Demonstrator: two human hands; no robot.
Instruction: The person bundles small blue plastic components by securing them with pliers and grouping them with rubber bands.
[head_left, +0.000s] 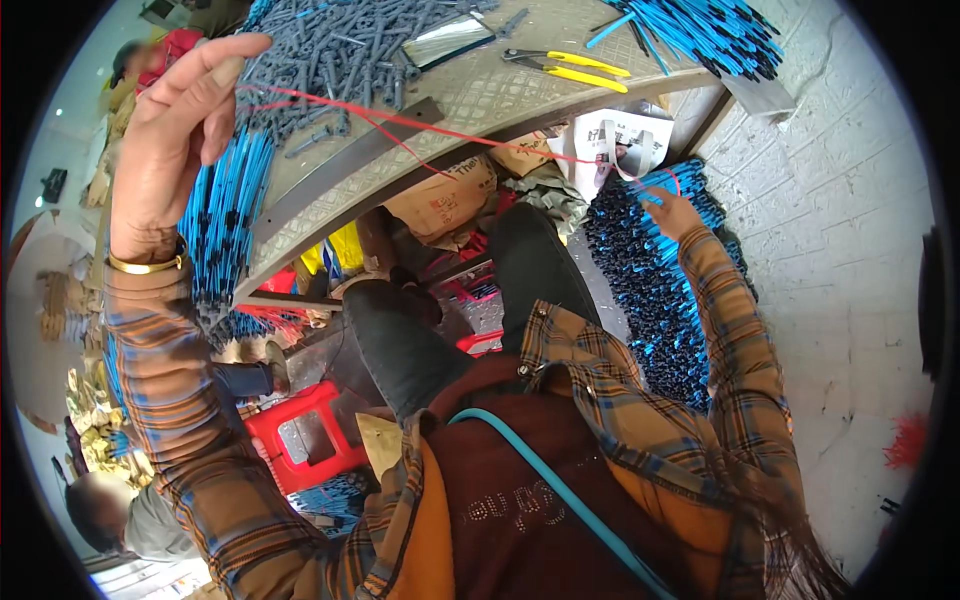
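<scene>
Hands wide apart: L hand (175,130) pinches red cord (355,107), R hand (675,214) grip can't tell. Cord crosses surface (480,88) edge nr grey pile (325,45), yellow-handled cutters (588,72), white bag (590,140); blue-black bundle (640,270) by R.

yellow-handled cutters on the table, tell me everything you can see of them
The metal-headed cutters with slim yellow handles lie on the worn, patterned tabletop, near its front edge. Both grips look smooth and plastic; they are spread apart, their ends toward the picture's right. The dark, metal-looking head points left, close to a flat rectangular glass-like pane; its fine detail is too small to tell. Neither the left hand nor the right hand touches them.
</scene>
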